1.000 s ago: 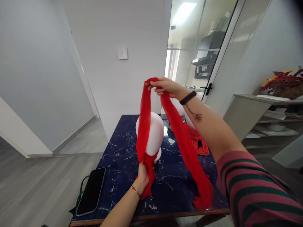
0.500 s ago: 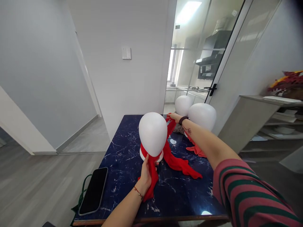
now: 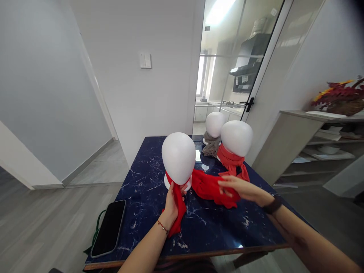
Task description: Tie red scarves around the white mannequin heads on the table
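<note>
A white mannequin head (image 3: 178, 157) stands upright on the table, with a bright red scarf (image 3: 210, 187) around its neck. At the front of the neck my left hand (image 3: 172, 203) is closed on one end of the scarf, which hangs down over the tabletop. The rest of the scarf lies bunched to the right of the head. Over that heap is my right hand (image 3: 240, 188), open, its fingers stretched out and slightly blurred; whether they touch the cloth I cannot tell.
Behind on the right stand a mannequin head (image 3: 237, 137) in a coral-red scarf (image 3: 231, 161) and another head (image 3: 215, 124) with a grey-brown scarf (image 3: 211, 146). A phone (image 3: 109, 228) lies at the front left edge of the dark blue marbled table (image 3: 142, 189).
My right hand has let go of the raised scarf part behind the head and come nearer, to the right. That part has dropped onto the table. My left hand keeps its hold.
</note>
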A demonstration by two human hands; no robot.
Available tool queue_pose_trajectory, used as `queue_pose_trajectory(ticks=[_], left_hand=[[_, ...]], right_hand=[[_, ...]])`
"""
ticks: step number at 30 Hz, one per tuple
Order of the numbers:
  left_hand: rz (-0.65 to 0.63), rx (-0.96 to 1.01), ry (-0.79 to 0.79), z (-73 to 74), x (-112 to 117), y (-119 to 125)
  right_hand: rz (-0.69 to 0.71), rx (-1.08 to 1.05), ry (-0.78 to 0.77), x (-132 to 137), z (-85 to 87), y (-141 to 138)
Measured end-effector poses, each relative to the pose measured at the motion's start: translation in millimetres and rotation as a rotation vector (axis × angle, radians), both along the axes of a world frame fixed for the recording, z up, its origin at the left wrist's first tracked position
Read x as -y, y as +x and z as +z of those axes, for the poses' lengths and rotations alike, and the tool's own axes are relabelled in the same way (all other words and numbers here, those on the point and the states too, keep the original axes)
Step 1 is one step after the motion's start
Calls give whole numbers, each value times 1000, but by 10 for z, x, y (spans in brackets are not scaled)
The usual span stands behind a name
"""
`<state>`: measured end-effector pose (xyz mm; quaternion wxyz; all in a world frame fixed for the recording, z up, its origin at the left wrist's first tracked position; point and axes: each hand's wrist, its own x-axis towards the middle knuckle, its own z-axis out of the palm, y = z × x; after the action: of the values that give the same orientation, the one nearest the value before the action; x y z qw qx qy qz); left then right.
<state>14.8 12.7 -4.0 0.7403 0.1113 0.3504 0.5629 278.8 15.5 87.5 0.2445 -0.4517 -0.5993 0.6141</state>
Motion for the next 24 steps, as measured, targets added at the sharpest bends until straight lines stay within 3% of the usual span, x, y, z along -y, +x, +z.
queue_pose_trajectory(ticks=[3,5,7,11,15,18,21,24], left_hand=[[-10,23,4,25,-24,-6],[-29,42,-1,37,-39,-13],[-55,57,-8,40,-51,-20],[-68,66,4,21,-60,-22],[-47,43,-23,8,-51,-11],[-93,82,-10,8,-36,3],[-149,133,45,5,-36,17],[-153,125,50,3,-64,23]], right_hand=[[257,44,-133,466,-24,76],[353,36,-169,669,-6,174],[351,-42,-185,817,10,282],[141,-298,-140,1042,-61,235],[44,-203,-131,1176,-253,-371],[0,-292,-106,1220,-380,-924],[36,-454,-94,1262,-469,-1363],[106,-479,-122,1319,-557,-1692]])
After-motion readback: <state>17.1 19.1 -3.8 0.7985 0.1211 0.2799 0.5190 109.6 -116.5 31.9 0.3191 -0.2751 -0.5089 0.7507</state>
